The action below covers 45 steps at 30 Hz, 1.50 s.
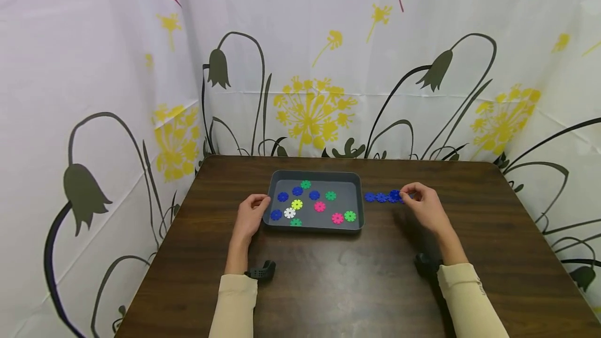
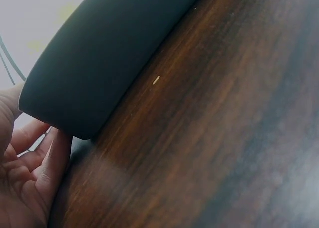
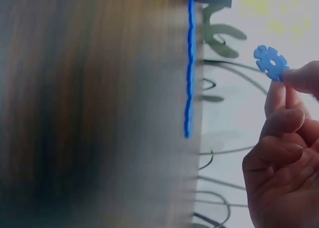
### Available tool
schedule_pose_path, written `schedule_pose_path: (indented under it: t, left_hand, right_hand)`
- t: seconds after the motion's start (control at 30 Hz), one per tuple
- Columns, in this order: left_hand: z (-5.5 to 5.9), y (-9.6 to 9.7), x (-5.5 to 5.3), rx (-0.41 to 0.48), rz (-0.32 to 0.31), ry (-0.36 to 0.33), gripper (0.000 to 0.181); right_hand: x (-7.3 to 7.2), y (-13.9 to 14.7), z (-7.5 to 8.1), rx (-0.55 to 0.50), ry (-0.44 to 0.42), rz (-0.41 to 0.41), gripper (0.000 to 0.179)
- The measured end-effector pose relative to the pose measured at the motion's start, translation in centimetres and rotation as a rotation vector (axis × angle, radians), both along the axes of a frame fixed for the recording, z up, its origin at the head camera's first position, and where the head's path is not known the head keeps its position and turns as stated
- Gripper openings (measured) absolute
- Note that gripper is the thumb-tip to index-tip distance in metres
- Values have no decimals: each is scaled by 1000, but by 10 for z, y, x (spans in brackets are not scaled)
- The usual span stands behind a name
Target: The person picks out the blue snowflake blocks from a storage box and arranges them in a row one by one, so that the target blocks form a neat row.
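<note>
My right hand (image 1: 426,208) pinches a blue notched plastic disc (image 3: 269,62) between thumb and fingertips, lifted off the table. Below it, a row of blue notched discs (image 1: 375,197) lies on the table to the right of the grey tray (image 1: 313,230). Seen edge-on in the right wrist view, that row (image 3: 190,68) looks like one thin blue strip. At the tray's left side my left hand (image 1: 249,217) holds the rim, thumb on top and fingers against the outside wall (image 2: 94,63).
Several loose notched discs lie spread in the tray: blue, green, a yellow disc (image 1: 297,204), a white disc (image 1: 289,213) and pink ones (image 1: 320,206). The brown wooden table (image 1: 328,286) ends at a flower-printed curtain (image 1: 300,56) behind.
</note>
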<state>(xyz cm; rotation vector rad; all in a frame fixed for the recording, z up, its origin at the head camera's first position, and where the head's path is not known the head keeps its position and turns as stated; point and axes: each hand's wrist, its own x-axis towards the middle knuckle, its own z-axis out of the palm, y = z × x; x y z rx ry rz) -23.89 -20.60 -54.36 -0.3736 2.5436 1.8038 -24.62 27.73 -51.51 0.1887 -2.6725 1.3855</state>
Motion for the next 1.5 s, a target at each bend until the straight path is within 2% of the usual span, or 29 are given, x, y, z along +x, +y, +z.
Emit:
schedule_pose_path:
  t: [0.23,0.33,0.47,0.73,1.17,1.5]
  left_hand:
    - [0,3,-1,6,2,5,37]
    - [0,3,0,6,4,12,37]
    - [1,3,0,-1,5,12,36]
    - [0,2,1,-11,13,5,37]
    - [2,3,-1,1,13,12,37]
    - [0,4,-1,-18,29,16,37]
  right_hand:
    - [-2,22,-1,12,-72,-133,27]
    - [-4,29,-3,1,-151,-207,31]
    - [-5,40,-7,-34,-265,-256,40]
    - [-8,52,-11,-171,-416,-231,48]
    - [-20,52,-9,-83,-477,-190,46]
    - [-19,52,-8,-90,-500,-208,47]
